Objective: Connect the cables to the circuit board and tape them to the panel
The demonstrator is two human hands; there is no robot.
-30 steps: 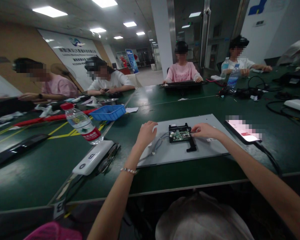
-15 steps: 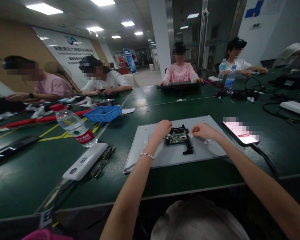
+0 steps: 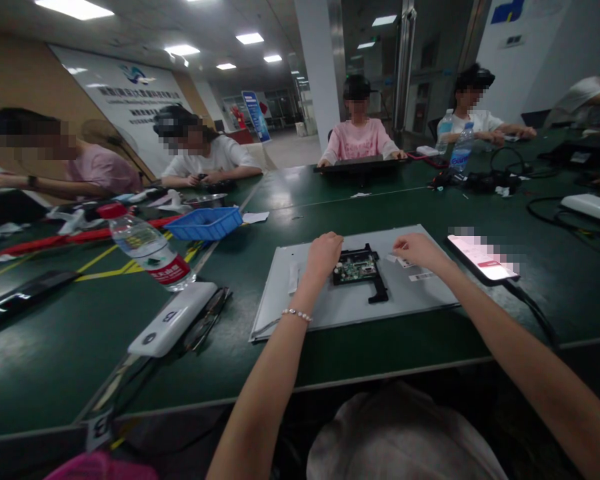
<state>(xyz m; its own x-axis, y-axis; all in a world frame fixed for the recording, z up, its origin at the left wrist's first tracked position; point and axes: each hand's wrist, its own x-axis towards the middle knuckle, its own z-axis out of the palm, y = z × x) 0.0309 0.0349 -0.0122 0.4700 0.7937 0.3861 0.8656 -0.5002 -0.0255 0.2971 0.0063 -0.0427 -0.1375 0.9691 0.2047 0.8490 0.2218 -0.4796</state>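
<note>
A grey flat panel (image 3: pixel 275 300) lies on the table in front of me. On it sits a black bracket frame (image 3: pixel 377 288) around a green circuit board (image 3: pixel 355 269). My left hand (image 3: pixel 325 255) is closed at the bracket's upper left corner; its fingertips are turned away, and whatever they hold is hidden. Right of the bracket, my right hand (image 3: pixel 420 251) pinches a small pale strip (image 3: pixel 392 258), too small to name surely. Below that hand a white label (image 3: pixel 421 277) is stuck to the panel. Another pale strip (image 3: pixel 293 277) lies on the panel left of my left wrist.
A lit phone (image 3: pixel 483 259) with a cable lies to the right. Leftward are a white power bank (image 3: pixel 173 320), glasses (image 3: pixel 207 320), a water bottle (image 3: pixel 147 250) and a blue tray (image 3: pixel 205 223). Several people sit around the green table (image 3: pixel 300 363).
My right hand has moved up and slightly right, away from the bracket, with the pale strip showing at its fingertips. My left hand stays at the bracket's upper left corner. The view has shifted slightly.
</note>
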